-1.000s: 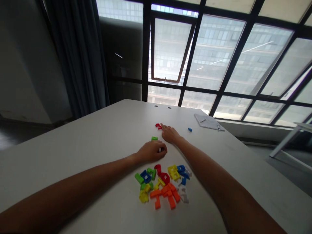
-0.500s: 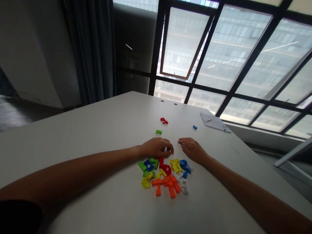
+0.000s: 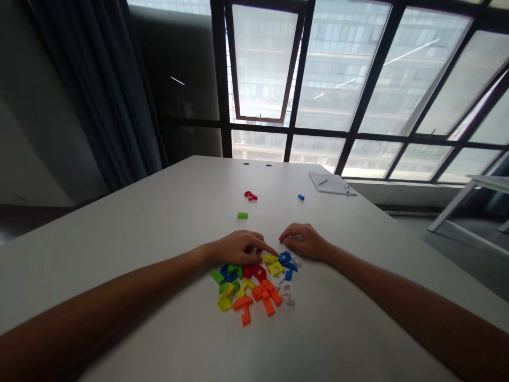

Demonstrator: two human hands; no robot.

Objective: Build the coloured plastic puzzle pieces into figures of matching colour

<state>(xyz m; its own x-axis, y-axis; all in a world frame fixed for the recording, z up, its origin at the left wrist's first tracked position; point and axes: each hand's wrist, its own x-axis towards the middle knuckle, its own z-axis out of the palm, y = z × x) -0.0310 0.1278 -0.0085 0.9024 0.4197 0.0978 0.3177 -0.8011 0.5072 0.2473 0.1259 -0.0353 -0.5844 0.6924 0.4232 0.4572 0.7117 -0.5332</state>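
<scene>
The left hand [image 3: 238, 248] and right hand [image 3: 304, 241] have drawn in and now sit close together at the far edge of a heap of plastic pieces [image 3: 250, 286] on the matte, pale worktop [image 3: 119, 239]. The left hand lies palm down, its extended index finger [image 3: 270, 251] reaching to a yellow piece [image 3: 269, 259]. The right hand is loosely curled, just beside a blue piece [image 3: 284, 258]. Whether either hand has hold of anything small, I cannot tell. The pieces are glossy, chunky, angular shapes, some notched or looped, in red, orange, green, yellow, blue and white. Farther off lie a red piece [image 3: 250, 196], a green piece [image 3: 242, 215], a small blue piece [image 3: 301, 197] and a notepad [image 3: 330, 183].
</scene>
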